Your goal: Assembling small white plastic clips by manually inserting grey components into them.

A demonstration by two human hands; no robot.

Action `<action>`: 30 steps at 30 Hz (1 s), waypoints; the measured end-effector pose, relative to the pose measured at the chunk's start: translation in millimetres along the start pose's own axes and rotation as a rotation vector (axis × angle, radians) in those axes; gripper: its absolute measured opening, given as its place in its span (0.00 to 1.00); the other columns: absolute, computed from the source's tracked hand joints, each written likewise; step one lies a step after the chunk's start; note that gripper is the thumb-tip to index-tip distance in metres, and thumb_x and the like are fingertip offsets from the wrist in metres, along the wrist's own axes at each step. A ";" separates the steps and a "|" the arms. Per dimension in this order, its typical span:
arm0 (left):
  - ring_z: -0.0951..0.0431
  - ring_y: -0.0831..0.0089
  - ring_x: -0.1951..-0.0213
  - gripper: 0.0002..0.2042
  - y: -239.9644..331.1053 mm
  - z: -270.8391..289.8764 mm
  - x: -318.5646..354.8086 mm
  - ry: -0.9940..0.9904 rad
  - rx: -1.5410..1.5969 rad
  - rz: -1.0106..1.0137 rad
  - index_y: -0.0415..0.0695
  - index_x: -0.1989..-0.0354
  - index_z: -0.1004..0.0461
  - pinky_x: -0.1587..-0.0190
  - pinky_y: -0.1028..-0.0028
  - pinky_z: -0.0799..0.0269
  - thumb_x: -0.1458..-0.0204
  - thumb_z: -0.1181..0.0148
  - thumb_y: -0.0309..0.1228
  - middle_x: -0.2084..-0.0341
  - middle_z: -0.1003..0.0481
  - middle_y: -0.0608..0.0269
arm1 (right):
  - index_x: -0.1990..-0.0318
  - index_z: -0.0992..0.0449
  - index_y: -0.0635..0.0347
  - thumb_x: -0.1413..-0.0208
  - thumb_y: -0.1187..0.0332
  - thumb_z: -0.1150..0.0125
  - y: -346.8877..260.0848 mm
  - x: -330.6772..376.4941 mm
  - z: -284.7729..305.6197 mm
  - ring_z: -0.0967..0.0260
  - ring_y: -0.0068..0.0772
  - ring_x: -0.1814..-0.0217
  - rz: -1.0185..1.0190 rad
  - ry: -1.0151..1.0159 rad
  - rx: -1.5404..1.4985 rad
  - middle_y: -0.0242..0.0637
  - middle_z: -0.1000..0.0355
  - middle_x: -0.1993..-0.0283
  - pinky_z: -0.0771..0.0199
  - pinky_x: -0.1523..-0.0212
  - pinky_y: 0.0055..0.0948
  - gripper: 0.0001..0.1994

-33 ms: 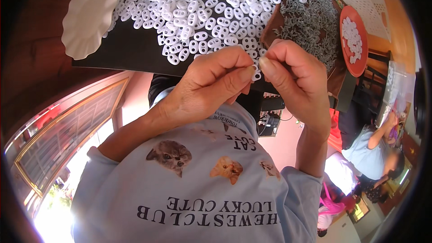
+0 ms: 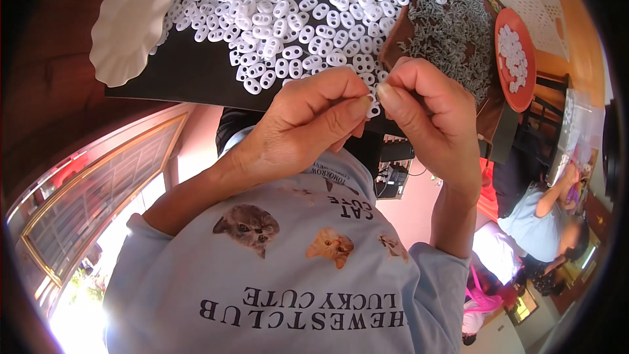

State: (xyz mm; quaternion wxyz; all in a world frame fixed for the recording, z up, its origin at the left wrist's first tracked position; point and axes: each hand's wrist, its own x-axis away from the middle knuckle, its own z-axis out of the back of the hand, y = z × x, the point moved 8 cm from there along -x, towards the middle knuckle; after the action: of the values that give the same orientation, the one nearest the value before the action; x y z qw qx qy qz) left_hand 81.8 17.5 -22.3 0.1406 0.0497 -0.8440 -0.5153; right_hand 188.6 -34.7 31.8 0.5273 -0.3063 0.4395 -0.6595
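My left hand (image 2: 301,124) and my right hand (image 2: 426,118) meet fingertip to fingertip just above the near edge of a black tabletop (image 2: 190,72). Both pinch a small white oval piece (image 2: 373,110), which the fingers mostly hide. Beyond the hands lies a wide heap of white oval two-hole pieces (image 2: 282,6). To its right is a heap of small grey parts (image 2: 452,26) on a brown sheet.
A white scalloped plate (image 2: 128,26) sits at the table's left end. A red plate (image 2: 517,59) with several white pieces lies at the right. Another person in a light blue top (image 2: 544,223) sits lower right. My pale blue shirt (image 2: 295,275) fills the foreground.
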 end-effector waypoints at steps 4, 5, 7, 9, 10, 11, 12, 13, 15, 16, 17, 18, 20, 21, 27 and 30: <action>0.36 0.83 0.74 0.08 -0.8 -0.4 1.0 0.014 0.008 -0.054 0.39 0.59 0.32 0.72 0.83 0.40 0.36 0.54 0.30 0.75 0.32 0.67 | 0.70 0.33 0.63 0.43 0.75 0.43 0.1 1.0 -4.2 0.46 0.16 0.75 0.014 0.011 -0.004 0.28 0.40 0.76 0.44 0.75 0.17 0.06; 0.36 0.84 0.75 0.08 -0.3 -0.1 1.4 0.022 0.031 -0.089 0.38 0.59 0.32 0.72 0.83 0.41 0.36 0.55 0.30 0.75 0.32 0.67 | 0.69 0.33 0.63 0.43 0.75 0.43 -1.1 1.3 -4.9 0.46 0.17 0.76 0.040 0.022 0.028 0.28 0.40 0.76 0.44 0.75 0.18 0.05; 0.36 0.84 0.75 0.08 -3.7 0.0 1.5 0.026 0.027 -0.092 0.38 0.59 0.32 0.73 0.83 0.41 0.36 0.55 0.30 0.76 0.33 0.68 | 0.69 0.33 0.63 0.43 0.75 0.44 -1.3 2.4 -8.6 0.46 0.17 0.76 0.065 0.031 0.058 0.28 0.40 0.76 0.44 0.76 0.18 0.05; 0.37 0.84 0.75 0.08 -4.5 -0.5 1.5 0.035 0.021 -0.094 0.38 0.59 0.33 0.73 0.83 0.41 0.36 0.55 0.30 0.76 0.33 0.68 | 0.69 0.33 0.64 0.42 0.75 0.45 1.6 4.5 -11.3 0.46 0.18 0.76 0.046 0.062 0.026 0.29 0.40 0.76 0.44 0.76 0.19 0.05; 0.37 0.84 0.76 0.08 -4.9 -0.4 1.4 0.051 0.014 -0.090 0.38 0.60 0.33 0.73 0.83 0.42 0.36 0.56 0.30 0.76 0.34 0.68 | 0.69 0.33 0.64 0.42 0.75 0.45 1.6 5.0 -13.0 0.46 0.18 0.76 0.047 0.058 0.022 0.29 0.40 0.76 0.44 0.76 0.19 0.05; 0.37 0.84 0.76 0.08 -5.3 -0.2 1.2 0.065 0.007 -0.086 0.38 0.61 0.33 0.73 0.83 0.42 0.36 0.56 0.30 0.76 0.34 0.69 | 0.68 0.32 0.64 0.42 0.75 0.45 0.8 5.7 -12.5 0.46 0.17 0.76 0.051 0.082 0.058 0.29 0.40 0.76 0.44 0.76 0.18 0.05; 0.37 0.84 0.76 0.08 -5.9 -0.7 0.9 0.069 0.007 -0.086 0.38 0.61 0.33 0.73 0.83 0.42 0.36 0.56 0.30 0.76 0.34 0.69 | 0.68 0.32 0.64 0.41 0.75 0.45 -0.3 6.5 -12.1 0.45 0.17 0.76 0.055 0.105 0.095 0.29 0.39 0.76 0.44 0.76 0.18 0.05; 0.37 0.84 0.76 0.08 -5.6 -1.0 0.7 0.074 -0.011 -0.100 0.38 0.61 0.33 0.74 0.83 0.42 0.36 0.56 0.30 0.76 0.34 0.68 | 0.68 0.32 0.64 0.41 0.75 0.45 -1.4 8.1 -14.1 0.45 0.17 0.76 0.056 0.102 0.092 0.29 0.39 0.76 0.44 0.76 0.18 0.05; 0.37 0.84 0.76 0.08 -4.3 0.5 1.3 0.084 -0.032 -0.113 0.38 0.62 0.33 0.74 0.83 0.42 0.36 0.56 0.30 0.76 0.34 0.68 | 0.68 0.32 0.65 0.41 0.74 0.46 4.2 11.6 -13.0 0.46 0.15 0.76 -0.029 0.151 0.047 0.28 0.38 0.76 0.44 0.76 0.18 0.05; 0.37 0.84 0.76 0.07 -4.3 0.4 0.9 0.069 -0.003 -0.095 0.38 0.62 0.33 0.74 0.83 0.42 0.36 0.56 0.29 0.76 0.34 0.68 | 0.68 0.32 0.65 0.41 0.74 0.46 4.6 11.6 -12.6 0.46 0.15 0.76 -0.026 0.149 0.044 0.28 0.38 0.76 0.44 0.76 0.18 0.05; 0.37 0.84 0.76 0.07 -4.7 -0.4 0.7 0.053 0.026 -0.076 0.39 0.63 0.33 0.74 0.83 0.42 0.36 0.56 0.29 0.77 0.33 0.68 | 0.67 0.32 0.65 0.40 0.74 0.47 7.2 11.9 -12.7 0.46 0.15 0.76 -0.045 0.117 -0.015 0.27 0.38 0.76 0.44 0.75 0.17 0.04; 0.37 0.84 0.76 0.07 -3.9 0.3 1.7 0.055 0.025 -0.076 0.39 0.63 0.33 0.74 0.83 0.42 0.36 0.56 0.29 0.77 0.33 0.68 | 0.67 0.31 0.65 0.40 0.74 0.47 9.2 12.1 -13.3 0.46 0.14 0.75 -0.064 0.086 -0.074 0.27 0.38 0.75 0.44 0.75 0.17 0.04; 0.37 0.84 0.76 0.07 -5.2 2.5 4.0 0.073 0.068 -0.045 0.39 0.64 0.33 0.74 0.83 0.41 0.36 0.56 0.28 0.77 0.33 0.67 | 0.67 0.31 0.64 0.40 0.74 0.48 8.7 10.5 -12.7 0.46 0.14 0.75 -0.092 0.044 -0.126 0.26 0.38 0.75 0.45 0.75 0.16 0.04; 0.37 0.84 0.76 0.07 -4.9 2.5 3.9 0.074 0.068 -0.047 0.39 0.64 0.33 0.74 0.83 0.41 0.36 0.56 0.28 0.77 0.33 0.67 | 0.66 0.31 0.64 0.39 0.74 0.48 10.0 10.2 -14.2 0.46 0.14 0.75 -0.120 0.003 -0.177 0.26 0.38 0.75 0.45 0.75 0.16 0.04; 0.37 0.84 0.77 0.07 -6.2 1.3 5.2 0.070 0.098 0.016 0.39 0.64 0.32 0.74 0.82 0.41 0.36 0.56 0.28 0.77 0.32 0.67 | 0.67 0.33 0.65 0.40 0.76 0.50 3.0 5.8 -15.5 0.45 0.18 0.77 0.057 -0.063 -0.006 0.30 0.39 0.76 0.44 0.76 0.20 0.04; 0.37 0.84 0.77 0.08 -3.4 2.5 6.3 0.073 0.088 -0.018 0.39 0.64 0.32 0.74 0.83 0.42 0.36 0.55 0.29 0.78 0.32 0.67 | 0.68 0.34 0.65 0.41 0.77 0.50 -3.3 5.9 -19.1 0.44 0.23 0.78 0.114 -0.019 0.074 0.34 0.40 0.76 0.44 0.76 0.22 0.04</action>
State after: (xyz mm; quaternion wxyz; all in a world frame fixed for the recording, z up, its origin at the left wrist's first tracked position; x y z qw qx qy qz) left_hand 74.9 16.6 -25.2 0.1645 0.0821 -0.8596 -0.4768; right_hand 169.1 -35.3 26.3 0.5791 -0.2674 0.4265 -0.6413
